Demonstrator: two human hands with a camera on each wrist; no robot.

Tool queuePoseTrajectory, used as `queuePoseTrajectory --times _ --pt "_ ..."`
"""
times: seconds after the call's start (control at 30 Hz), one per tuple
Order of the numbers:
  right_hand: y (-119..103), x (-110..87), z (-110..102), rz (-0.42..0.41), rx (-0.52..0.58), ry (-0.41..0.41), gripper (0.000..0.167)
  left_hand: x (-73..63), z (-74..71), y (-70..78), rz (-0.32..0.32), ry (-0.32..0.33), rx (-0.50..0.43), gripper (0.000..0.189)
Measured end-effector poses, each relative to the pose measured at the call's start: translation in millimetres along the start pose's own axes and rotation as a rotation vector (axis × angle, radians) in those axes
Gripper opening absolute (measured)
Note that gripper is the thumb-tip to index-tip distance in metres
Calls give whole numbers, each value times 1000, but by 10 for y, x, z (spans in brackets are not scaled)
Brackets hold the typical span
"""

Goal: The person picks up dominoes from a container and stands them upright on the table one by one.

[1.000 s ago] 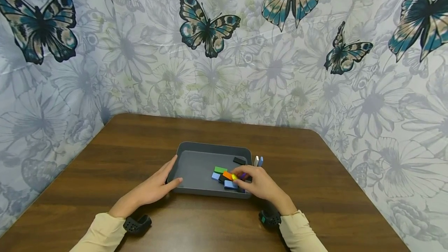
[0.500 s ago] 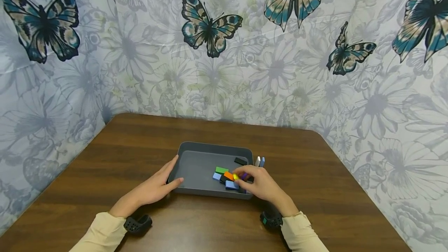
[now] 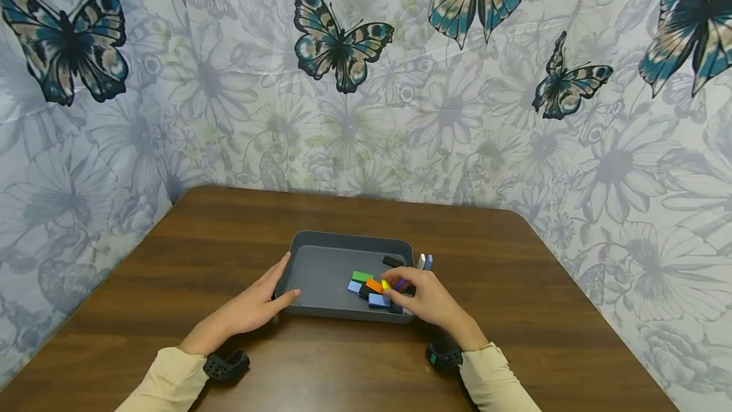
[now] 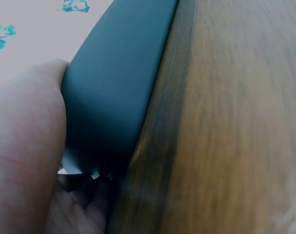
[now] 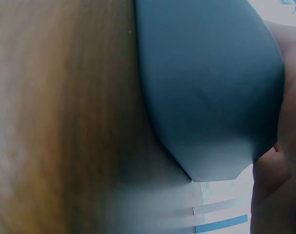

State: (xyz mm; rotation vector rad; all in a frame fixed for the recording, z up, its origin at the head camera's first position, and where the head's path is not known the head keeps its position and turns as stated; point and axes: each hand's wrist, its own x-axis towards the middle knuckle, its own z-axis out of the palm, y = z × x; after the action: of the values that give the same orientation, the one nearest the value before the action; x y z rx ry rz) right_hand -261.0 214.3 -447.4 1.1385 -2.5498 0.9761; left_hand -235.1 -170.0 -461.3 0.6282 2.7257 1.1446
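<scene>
A dark grey tray (image 3: pixel 320 266) lies on the table; small coloured blocks are gathered in its right half. My left hand (image 3: pixel 248 305) holds the tray's left side, thumb over the rim and fingers along the outer wall. Reaching over the right side, my right hand (image 3: pixel 429 298) pinches a yellow block (image 3: pixel 386 285) between thumb and fingers. A purple block (image 3: pixel 399 284) shows under that hand. Close by lie an orange block (image 3: pixel 374 285), a green block (image 3: pixel 362 276), a light-blue block (image 3: pixel 379 300) and black blocks. The palm hides part of the pile.
Outside the tray's right rim, a white block (image 3: pixel 421 261) and a blue block (image 3: pixel 428 262) stand upright on the wooden table (image 3: pixel 240 227). Another black block (image 3: pixel 392 261) lies near the tray's far right corner. Behind the table is a butterfly-patterned wall (image 3: pixel 366 132).
The yellow block has tilted more upright between the right fingers, and the right hand has shifted very slightly. The left hand stays on the tray.
</scene>
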Motion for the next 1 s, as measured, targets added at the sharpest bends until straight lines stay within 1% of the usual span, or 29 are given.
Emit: queuePoseTrajectory --times 0.33,0.57,0.67,0.87,1.0 --pt "-25 -10 -7 76 52 22 29 12 5 -19 8 7 3 91" --pt "-36 -24 9 88 69 42 28 0 9 -22 -15 -7 -4 91" --pt "-28 -32 12 83 69 55 28 -8 13 -19 -12 -6 -5 91" --pt "-10 -24 11 29 62 99 27 -11 10 -15 8 12 2 90" --pt "-10 -19 4 17 69 126 27 -9 3 -10 10 14 4 90"
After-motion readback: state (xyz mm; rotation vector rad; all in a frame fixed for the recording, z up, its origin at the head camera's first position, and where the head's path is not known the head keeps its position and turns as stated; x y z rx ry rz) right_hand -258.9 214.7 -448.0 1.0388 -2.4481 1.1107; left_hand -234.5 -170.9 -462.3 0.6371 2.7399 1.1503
